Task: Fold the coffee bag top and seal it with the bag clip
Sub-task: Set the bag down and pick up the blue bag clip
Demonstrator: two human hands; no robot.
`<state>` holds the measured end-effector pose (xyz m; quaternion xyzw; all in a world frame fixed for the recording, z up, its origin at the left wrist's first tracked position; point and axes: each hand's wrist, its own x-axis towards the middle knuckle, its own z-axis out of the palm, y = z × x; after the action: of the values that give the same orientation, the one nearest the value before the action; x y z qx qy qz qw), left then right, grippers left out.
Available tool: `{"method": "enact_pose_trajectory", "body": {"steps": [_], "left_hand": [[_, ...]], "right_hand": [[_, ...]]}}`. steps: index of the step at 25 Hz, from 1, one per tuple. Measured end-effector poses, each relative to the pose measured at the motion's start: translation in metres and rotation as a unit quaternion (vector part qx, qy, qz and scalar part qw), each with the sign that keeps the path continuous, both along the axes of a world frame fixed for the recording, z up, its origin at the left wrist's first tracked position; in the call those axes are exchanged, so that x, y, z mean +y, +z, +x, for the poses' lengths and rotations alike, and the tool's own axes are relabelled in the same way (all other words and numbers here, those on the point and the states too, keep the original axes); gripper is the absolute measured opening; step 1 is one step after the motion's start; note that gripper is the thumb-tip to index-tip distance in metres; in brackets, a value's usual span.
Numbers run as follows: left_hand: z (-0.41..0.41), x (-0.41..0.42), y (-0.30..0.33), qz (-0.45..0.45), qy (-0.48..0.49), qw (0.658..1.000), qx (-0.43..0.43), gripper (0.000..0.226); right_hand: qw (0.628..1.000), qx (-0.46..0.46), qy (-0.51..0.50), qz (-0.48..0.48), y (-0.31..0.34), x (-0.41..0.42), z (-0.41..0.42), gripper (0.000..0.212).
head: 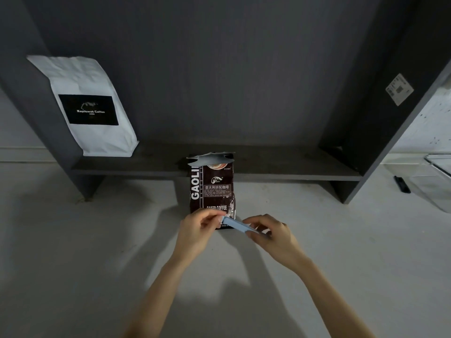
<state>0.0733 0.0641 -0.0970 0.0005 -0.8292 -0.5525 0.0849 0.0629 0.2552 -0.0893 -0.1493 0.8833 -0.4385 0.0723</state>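
A dark brown coffee bag (211, 189) with white "GAOLI" lettering stands upright on the white counter, leaning against the front edge of a dark shelf. Its torn top stands open with the silver lining showing. A long light-blue bag clip (238, 225) is held level just in front of the bag's base. My left hand (197, 228) pinches the clip's left end. My right hand (268, 234) grips its right end. Neither hand touches the bag.
A white coffee bag (91, 106) with a black label leans at the left end of the dark shelf (292, 167). A clear plastic container (436, 176) and a small black object (402, 184) sit at the right. The white counter (73, 252) spreads around my arms.
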Motion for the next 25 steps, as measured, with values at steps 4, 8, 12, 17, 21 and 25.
{"method": "enact_pose_trajectory", "body": {"steps": [4,8,12,17,21,25], "left_hand": [[0.0,0.001,0.0,0.015,0.007,1.0,-0.014,0.035],[0.0,0.001,-0.002,0.054,0.018,0.998,-0.017,0.022],[-0.003,0.0,-0.003,0.093,0.033,0.994,-0.043,0.015],[-0.003,0.0,0.007,0.152,0.042,0.987,-0.034,0.019],[0.001,-0.002,-0.002,0.243,0.099,0.96,-0.101,0.016],[0.002,-0.01,0.004,0.256,0.112,0.955,-0.099,0.015]], "right_hand": [[0.996,0.057,0.026,0.056,-0.001,-0.016,0.001,0.033],[0.993,0.099,0.012,0.061,0.002,-0.024,0.003,0.023],[0.989,0.139,0.018,0.054,-0.001,-0.027,0.006,0.032],[0.979,0.196,0.013,0.044,0.0,-0.033,0.008,0.036],[0.979,0.2,-0.015,-0.041,0.008,-0.035,0.011,0.031],[0.984,0.165,-0.033,-0.062,0.021,-0.036,0.002,0.02]]}}
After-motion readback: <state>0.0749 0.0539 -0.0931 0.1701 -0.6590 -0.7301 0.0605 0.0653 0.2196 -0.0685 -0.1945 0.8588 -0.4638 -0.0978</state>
